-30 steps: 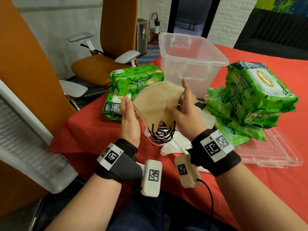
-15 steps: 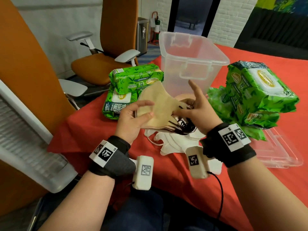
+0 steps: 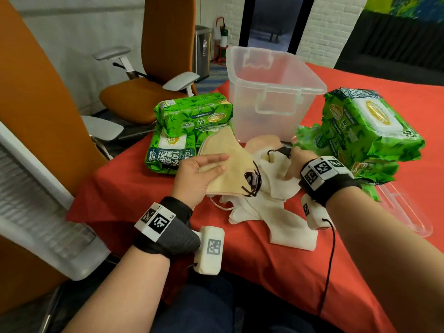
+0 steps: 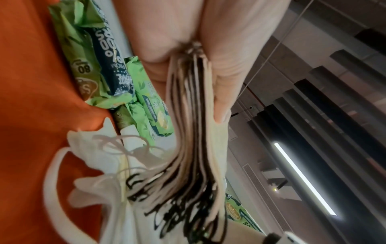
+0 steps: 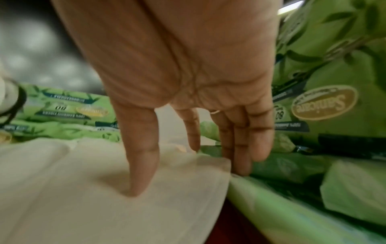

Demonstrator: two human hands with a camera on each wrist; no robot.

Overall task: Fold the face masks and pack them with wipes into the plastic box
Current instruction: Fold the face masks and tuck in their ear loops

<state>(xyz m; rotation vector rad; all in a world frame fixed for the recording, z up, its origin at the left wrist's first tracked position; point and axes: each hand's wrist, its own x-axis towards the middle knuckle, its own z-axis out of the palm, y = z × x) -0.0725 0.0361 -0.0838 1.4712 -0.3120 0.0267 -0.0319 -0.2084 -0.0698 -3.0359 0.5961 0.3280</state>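
Left hand (image 3: 195, 175) pinching, thumb on top; right hand (image 3: 294, 164) fingers extended downward.

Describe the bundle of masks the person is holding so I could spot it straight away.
Start at the clear plastic box at the far edge of the red tablecloth. Just in front of it, the left hand grips a stack of folded beige masks. Unlike the white masks lying loose on the cloth, these are tan, held together, with black ear loops dangling.
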